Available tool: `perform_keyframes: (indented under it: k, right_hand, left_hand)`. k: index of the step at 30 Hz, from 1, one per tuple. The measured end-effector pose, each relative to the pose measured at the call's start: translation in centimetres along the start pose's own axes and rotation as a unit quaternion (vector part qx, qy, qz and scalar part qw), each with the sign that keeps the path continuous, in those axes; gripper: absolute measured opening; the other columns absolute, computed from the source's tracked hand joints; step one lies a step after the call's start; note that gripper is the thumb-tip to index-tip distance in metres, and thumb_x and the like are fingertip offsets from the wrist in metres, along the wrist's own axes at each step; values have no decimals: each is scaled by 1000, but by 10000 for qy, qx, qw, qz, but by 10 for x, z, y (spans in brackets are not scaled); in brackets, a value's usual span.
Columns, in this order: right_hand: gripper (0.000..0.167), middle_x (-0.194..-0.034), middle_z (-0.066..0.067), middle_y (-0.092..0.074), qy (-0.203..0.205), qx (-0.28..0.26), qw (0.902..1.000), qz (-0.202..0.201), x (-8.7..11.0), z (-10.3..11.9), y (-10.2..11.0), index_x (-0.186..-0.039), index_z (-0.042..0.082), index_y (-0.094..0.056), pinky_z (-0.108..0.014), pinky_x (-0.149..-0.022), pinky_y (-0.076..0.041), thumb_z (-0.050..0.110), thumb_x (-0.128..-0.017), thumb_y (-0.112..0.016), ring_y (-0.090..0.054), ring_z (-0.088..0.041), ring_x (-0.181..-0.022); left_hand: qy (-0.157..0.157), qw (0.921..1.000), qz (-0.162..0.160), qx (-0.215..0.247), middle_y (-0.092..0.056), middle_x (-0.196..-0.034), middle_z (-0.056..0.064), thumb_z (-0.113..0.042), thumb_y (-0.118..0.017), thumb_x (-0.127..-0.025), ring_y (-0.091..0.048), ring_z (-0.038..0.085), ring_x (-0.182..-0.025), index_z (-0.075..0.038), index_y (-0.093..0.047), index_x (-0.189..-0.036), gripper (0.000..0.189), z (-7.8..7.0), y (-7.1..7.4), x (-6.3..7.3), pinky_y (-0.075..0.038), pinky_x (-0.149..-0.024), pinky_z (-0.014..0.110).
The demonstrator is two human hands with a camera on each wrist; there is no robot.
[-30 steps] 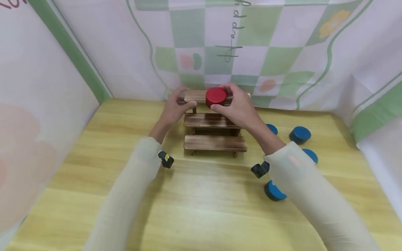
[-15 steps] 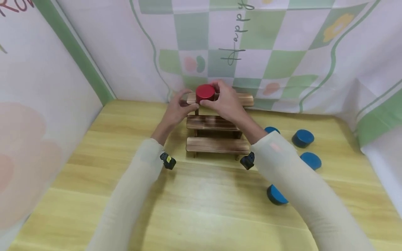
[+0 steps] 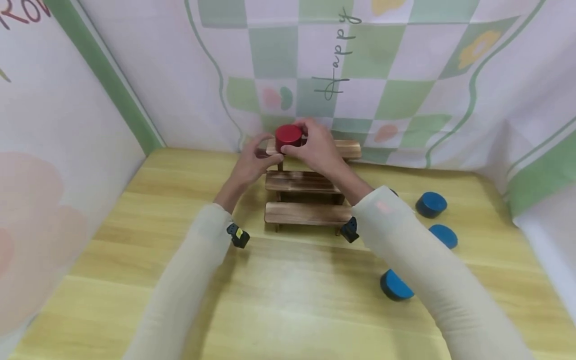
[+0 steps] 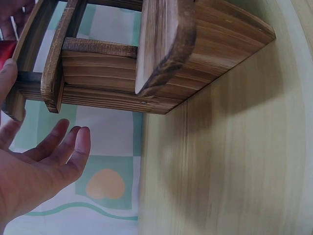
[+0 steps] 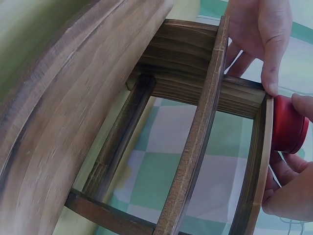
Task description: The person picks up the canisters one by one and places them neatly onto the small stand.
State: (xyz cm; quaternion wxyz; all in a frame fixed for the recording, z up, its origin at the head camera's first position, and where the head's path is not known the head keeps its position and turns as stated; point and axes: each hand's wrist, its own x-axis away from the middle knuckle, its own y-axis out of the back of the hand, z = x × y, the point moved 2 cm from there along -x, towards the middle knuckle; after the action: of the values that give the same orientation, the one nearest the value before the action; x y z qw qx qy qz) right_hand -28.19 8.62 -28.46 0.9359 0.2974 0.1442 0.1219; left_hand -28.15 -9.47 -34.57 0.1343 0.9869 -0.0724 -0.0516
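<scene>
A three-tier wooden step stand (image 3: 310,212) stands against the back cloth. At the left end of its top tier sits a short red cylinder (image 3: 288,134), which my right hand (image 3: 321,152) pinches between thumb and fingers. In the right wrist view, the red cylinder (image 5: 288,125) meets the top board. My left hand (image 3: 247,165) is at the stand's upper left end. Its thumb lies on the top board's edge and a finger goes behind it, while the other fingers (image 4: 58,147) hang loose behind the stand.
Several short blue cylinders, such as one far blue cylinder (image 3: 431,204) and one near blue cylinder (image 3: 395,286), lie right of the stand, partly hidden by the right sleeve (image 3: 418,260). A checkered cloth (image 3: 315,55) hangs closely behind the stand. The wooden table (image 3: 288,300) extends in front.
My right hand has carried the red cylinder leftward along the top tier to its left end, close to my left thumb. The left hand keeps its place on the stand.
</scene>
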Motion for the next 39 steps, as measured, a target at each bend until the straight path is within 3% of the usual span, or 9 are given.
perform_keyframes:
  k: [14,21,31,39]
  right_hand:
    - [59,-128,-14,-59,-270,359,9990,-61,-2,4,3,-135,1,-51,-35,-96,-48,21,-87,-79,-56,-25,-114]
    - [71,-127,-16,-58,-220,314,9993,-10,0,3,5,-144,2,-45,-37,-95,-49,22,-86,-81,-56,-27,-112]
    - [73,-140,-16,-50,-323,413,9986,35,7,-8,29,-147,9,-44,-50,-104,-40,33,-87,-78,-46,-32,-129]
    - [72,-147,-17,-43,-137,50,9999,50,16,-18,41,-149,7,-41,-52,-108,-35,30,-90,-76,-40,-38,-133]
  left_hand:
    - [-109,9999,-29,7,-66,-114,16,-24,-76,-92,-63,27,-104,-17,-51,-140,54,-1,1,-3,-54,-83,46]
    - [-24,10000,-35,-42,-64,-117,16,-28,-76,-92,-62,27,-106,-19,-48,-143,59,-3,4,-3,-54,-83,45]
    - [15,9999,-25,-127,-58,-125,16,-28,-75,-92,-58,28,-111,-19,-47,-145,61,-2,7,-4,-54,-83,46]
    - [33,9999,-33,-149,-58,-123,17,-28,-76,-92,-57,29,-110,-19,-47,-145,61,-1,9,-3,-54,-84,49]
